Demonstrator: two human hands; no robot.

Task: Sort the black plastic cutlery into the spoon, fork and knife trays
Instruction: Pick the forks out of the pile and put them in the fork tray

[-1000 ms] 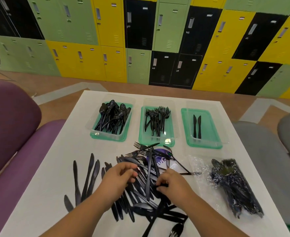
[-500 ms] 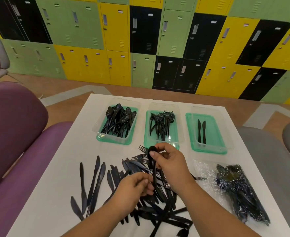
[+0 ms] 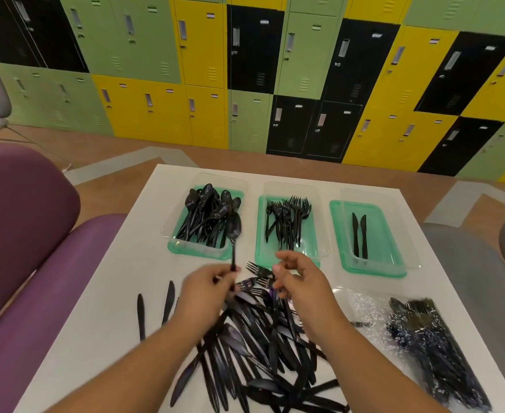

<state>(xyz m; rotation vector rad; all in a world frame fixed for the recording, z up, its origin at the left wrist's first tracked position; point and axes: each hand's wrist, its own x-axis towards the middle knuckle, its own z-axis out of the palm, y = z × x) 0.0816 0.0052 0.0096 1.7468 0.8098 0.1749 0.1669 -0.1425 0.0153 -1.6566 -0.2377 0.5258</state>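
While the right hand [image 3: 302, 284] is being held open over the cutlery pile [image 3: 260, 338] on the table [image 3: 111, 308], a spoon [image 3: 233, 234] is being pinched by the left hand [image 3: 206, 290], bowl up, by the near edge of the spoon tray [image 3: 185, 250].

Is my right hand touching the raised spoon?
Apart. Head view shows a clear gap between the right hand and the spoon, pinched by the left hand.

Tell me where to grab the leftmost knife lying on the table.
Pinch the leftmost knife across its narrow width near mid-length, from above and from the left. It lies flat on the white table, pointing away from you, with bare surface on its left and the pile on its right.
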